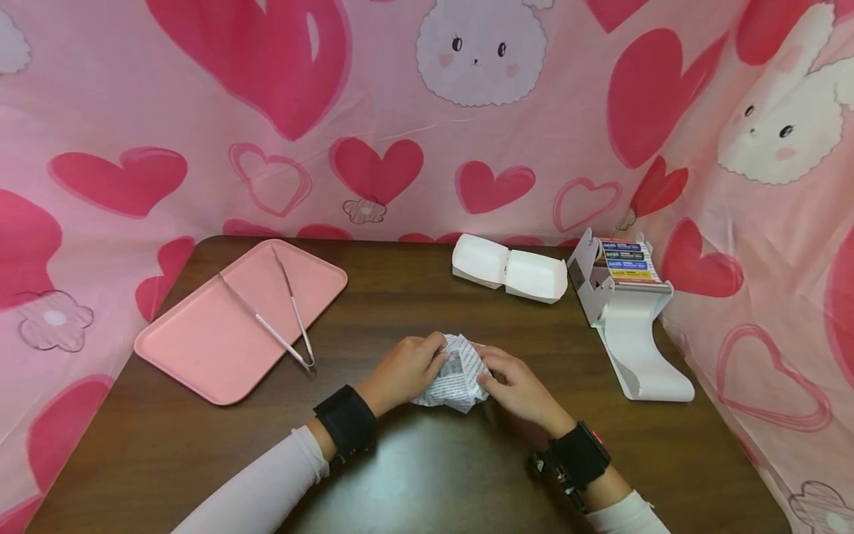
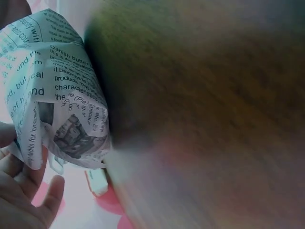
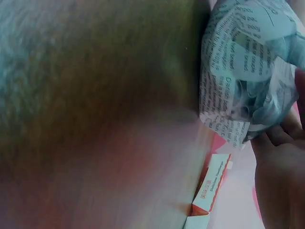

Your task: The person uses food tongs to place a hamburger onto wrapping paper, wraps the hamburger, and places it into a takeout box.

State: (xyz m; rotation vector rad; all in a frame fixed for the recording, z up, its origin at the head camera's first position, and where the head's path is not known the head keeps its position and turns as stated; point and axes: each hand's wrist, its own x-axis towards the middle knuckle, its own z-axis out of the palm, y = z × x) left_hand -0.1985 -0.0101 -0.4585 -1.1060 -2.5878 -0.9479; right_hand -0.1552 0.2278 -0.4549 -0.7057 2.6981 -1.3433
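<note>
A crumpled bundle of newsprint-patterned wrapping paper (image 1: 455, 374) sits at the middle of the wooden table, between both hands. What the paper encloses is hidden. My left hand (image 1: 411, 368) grips its left side, thumb and fingers at the upper edge. On the opposite side, my right hand (image 1: 517, 382) pinches the paper with its thumb in front and fingers behind. In the left wrist view, folded printed layers of the paper (image 2: 66, 81) overlap, with fingers at the lower left. The right wrist view shows the paper's (image 3: 238, 67) creased side and a loose pointed corner.
A pink tray (image 1: 200, 348) lies at the left, with metal tongs (image 1: 283, 343) across its edge. Toward the back stands an unfolded white food box (image 1: 534, 274). At the right, a dispenser (image 1: 617, 278) holds colourful label rolls, and a white paper strip (image 1: 640, 356) hangs from it.
</note>
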